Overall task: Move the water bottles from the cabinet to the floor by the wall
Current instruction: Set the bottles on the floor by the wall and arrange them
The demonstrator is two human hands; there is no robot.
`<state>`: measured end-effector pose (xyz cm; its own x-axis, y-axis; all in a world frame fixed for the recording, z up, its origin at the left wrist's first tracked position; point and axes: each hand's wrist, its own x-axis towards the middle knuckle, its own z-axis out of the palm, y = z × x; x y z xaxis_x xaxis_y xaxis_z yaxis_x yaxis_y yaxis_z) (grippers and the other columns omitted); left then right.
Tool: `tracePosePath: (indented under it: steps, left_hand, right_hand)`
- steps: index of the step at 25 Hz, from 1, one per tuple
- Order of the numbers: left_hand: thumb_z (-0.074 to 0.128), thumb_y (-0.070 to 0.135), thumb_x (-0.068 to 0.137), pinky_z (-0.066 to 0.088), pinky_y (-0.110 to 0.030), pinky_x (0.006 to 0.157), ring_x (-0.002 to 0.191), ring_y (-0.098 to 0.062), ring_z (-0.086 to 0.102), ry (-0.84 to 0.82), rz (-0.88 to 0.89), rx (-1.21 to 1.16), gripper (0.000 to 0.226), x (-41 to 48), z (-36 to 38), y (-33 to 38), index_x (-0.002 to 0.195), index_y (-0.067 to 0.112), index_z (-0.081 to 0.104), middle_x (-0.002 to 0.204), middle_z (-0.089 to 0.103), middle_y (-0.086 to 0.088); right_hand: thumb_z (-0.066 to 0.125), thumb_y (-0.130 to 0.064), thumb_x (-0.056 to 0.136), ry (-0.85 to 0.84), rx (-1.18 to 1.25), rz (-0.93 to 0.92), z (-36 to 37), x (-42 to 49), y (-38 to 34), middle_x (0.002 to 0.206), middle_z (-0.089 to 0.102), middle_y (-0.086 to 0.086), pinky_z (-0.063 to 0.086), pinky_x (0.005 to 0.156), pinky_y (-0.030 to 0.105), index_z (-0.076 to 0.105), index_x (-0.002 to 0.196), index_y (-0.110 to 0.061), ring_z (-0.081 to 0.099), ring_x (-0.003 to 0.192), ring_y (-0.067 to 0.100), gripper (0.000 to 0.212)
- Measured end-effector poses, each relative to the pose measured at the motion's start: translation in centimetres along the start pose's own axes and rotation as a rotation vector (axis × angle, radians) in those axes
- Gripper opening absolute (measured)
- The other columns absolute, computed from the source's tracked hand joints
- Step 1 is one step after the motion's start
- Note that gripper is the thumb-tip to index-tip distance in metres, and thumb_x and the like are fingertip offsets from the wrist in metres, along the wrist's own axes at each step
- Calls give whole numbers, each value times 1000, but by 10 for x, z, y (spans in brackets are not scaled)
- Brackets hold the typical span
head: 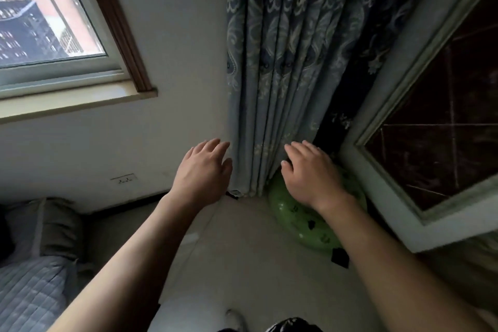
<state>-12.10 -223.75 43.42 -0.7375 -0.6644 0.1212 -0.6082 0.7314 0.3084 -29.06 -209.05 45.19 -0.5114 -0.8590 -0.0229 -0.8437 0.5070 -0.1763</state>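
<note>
Landmark: curtain (283, 75), blue-grey with a pale leaf pattern, hanging in folds down the room corner to the floor (242, 264).

1. Left hand (202, 172): bare, palm down, raised just left of the curtain's lower edge. Grip spread, fingers loosely extended, holding nothing; fingertips sit at or just beside the outer fold, contact uncertain.

2. Right hand (312, 175): bare, palm down, just right of the curtain's lower folds. Grip spread, fingers extended, holding nothing; fingertips lie close to the cloth.

3. Green inflatable ring (296, 224): translucent green with dark printed marks, lying on the floor at the curtain's foot, to its right, partly under the right hand and forearm.

4. Framed panel (431, 129): pale frame around a dark brown inset, standing right of the curtain; possibly a cabinet door, though the view is too partial to say.

5. Window (48, 21): left of the curtain, high on the white wall, brown trim and pale sill.

6. Wall socket (124, 178): white, low on the wall, left of the curtain.

7. Bed (32, 277): grey quilted cover with a cushion, far left of the curtain.

8. Water bottles: none visible in this view; neither hand carries one.
</note>
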Motion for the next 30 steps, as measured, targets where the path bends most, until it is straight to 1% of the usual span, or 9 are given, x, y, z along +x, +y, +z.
tracePosePath:
  steps: [7,14,17,19,21,23,25,27,30]
  left_hand:
    - [46,32,98,32,-37,109,135,-28,41,-29,126,-12,46,-45,6,65,142,17,48,146,48,-6]
    - [44,30,98,37,-41,106,129,-31,46,-80,222,-26,40,-120,33,154,134,13,53,138,54,-8]
    - [40,33,96,40,-44,106,129,-32,47,-116,291,-46,45,-151,45,203,135,13,52,138,54,-8]
    - [41,33,96,42,-45,104,128,-34,48,-134,347,-47,44,-169,54,237,134,12,52,137,55,-8]
    - [43,32,97,40,-44,106,130,-32,47,-152,377,-48,42,-185,62,271,134,13,51,139,53,-7]
    - [41,33,97,38,-43,109,132,-30,45,-172,426,-49,46,-201,70,304,138,15,49,142,51,-6]
    - [38,35,95,38,-43,109,132,-30,46,-189,503,-63,49,-215,77,336,139,15,49,142,52,-6]
    - [42,31,97,37,-41,108,130,-30,47,-211,558,-73,45,-226,83,367,138,14,51,140,54,-7]
    - [43,29,95,38,-41,107,128,-31,48,-246,631,-77,44,-236,91,407,134,11,53,138,55,-9]
  right_hand:
    - [31,-36,101,7,29,99,-4,-79,43,156,33,5,18,120,39,31,150,-13,21,147,25,53]
    - [32,-36,101,4,42,213,-7,-208,107,158,30,5,18,120,40,30,150,-14,19,147,24,54]
    - [30,-37,100,20,26,281,-10,-278,145,157,32,4,20,120,40,31,150,-14,22,146,24,54]
    - [31,-37,100,42,4,325,-14,-320,169,154,36,4,23,118,42,34,149,-14,26,144,24,54]
    - [33,-36,100,60,-7,370,-20,-357,191,152,39,4,26,116,43,37,147,-13,30,142,24,52]
    - [34,-35,100,82,-2,433,-25,-396,213,150,42,5,28,115,43,39,145,-12,32,140,25,51]
    - [35,-33,99,117,-19,502,-29,-432,233,145,47,5,30,113,39,43,141,-12,36,136,24,48]
    - [35,-33,99,135,-38,576,-34,-464,250,143,49,5,30,111,37,45,139,-11,38,134,24,47]
    - [35,-33,99,140,-32,663,-37,-500,269,143,48,6,35,108,41,45,139,-11,40,132,25,47]
